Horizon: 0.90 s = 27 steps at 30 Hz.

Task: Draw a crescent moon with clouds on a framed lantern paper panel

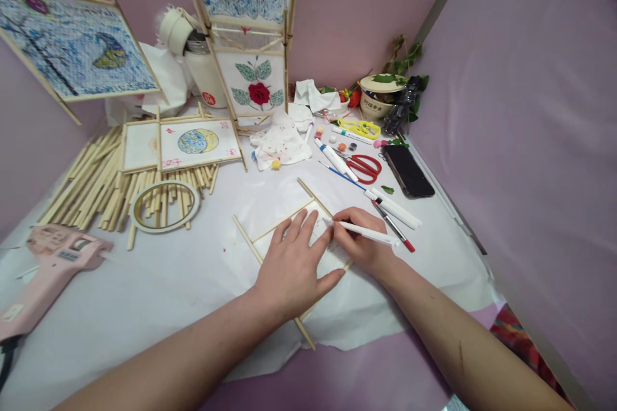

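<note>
A small wooden stick frame [245,237] with white paper [337,259] in it lies on the covered table, turned at an angle. Across the paper my left hand [295,263] lies flat with its fingers spread, hiding much of the sheet. My right hand [362,241] is closed around a white pen [369,231], its tip at the paper's upper right part. Faint dark marks show on the paper near the pen tip; what they depict is too small to tell.
Red scissors [365,168], several markers [398,210] and a phone [409,171] lie right. A tape roll [139,218], wooden sticks [91,180] and a pink glue gun [53,276] are left. Framed drawings [200,141] and a white bottle [205,77] stand behind, near a lidded bowl [376,103].
</note>
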Each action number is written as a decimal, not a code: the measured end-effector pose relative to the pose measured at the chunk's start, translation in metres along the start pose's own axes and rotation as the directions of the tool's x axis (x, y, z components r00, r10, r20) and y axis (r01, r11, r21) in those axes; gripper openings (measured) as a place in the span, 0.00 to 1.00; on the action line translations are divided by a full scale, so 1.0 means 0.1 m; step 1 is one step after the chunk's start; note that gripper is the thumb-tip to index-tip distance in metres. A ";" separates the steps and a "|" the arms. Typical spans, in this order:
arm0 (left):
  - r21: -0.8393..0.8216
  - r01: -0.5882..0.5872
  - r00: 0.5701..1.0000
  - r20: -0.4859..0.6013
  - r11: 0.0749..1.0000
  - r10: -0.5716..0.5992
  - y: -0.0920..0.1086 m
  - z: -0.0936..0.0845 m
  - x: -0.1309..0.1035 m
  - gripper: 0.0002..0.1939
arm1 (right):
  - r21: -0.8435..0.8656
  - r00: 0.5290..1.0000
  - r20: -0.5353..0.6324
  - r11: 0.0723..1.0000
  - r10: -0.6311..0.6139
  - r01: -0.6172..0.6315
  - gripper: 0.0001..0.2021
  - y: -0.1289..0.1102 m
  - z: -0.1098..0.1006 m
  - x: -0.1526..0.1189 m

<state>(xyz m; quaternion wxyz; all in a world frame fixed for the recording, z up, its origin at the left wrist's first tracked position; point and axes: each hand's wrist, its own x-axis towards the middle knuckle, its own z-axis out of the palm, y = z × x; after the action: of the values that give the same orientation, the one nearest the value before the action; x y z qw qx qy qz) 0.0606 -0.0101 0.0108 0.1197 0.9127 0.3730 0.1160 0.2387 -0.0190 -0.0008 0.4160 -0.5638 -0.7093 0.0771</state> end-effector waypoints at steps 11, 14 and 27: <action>0.006 0.004 1.000 0.005 1.000 -0.004 0.00 0.00 0.00 0.32 | -0.052 0.998 -0.035 0.998 -0.047 0.045 0.04 0.05 0.03 -0.04; 0.011 0.005 1.000 0.012 1.000 -0.005 0.00 0.00 0.00 0.32 | -0.068 0.998 -0.037 0.996 -0.056 0.053 0.04 0.05 0.03 -0.04; 0.028 0.011 1.000 0.028 1.000 -0.011 -0.01 0.01 0.00 0.33 | -0.085 0.998 -0.038 0.995 -0.059 0.056 0.04 0.02 0.01 -0.03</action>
<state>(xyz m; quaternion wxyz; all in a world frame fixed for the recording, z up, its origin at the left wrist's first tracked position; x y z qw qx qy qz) 0.0607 -0.0095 0.0100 0.1129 0.9137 0.3779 0.0975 0.2395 -0.0202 -0.0040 0.4083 -0.5616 -0.7193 0.0238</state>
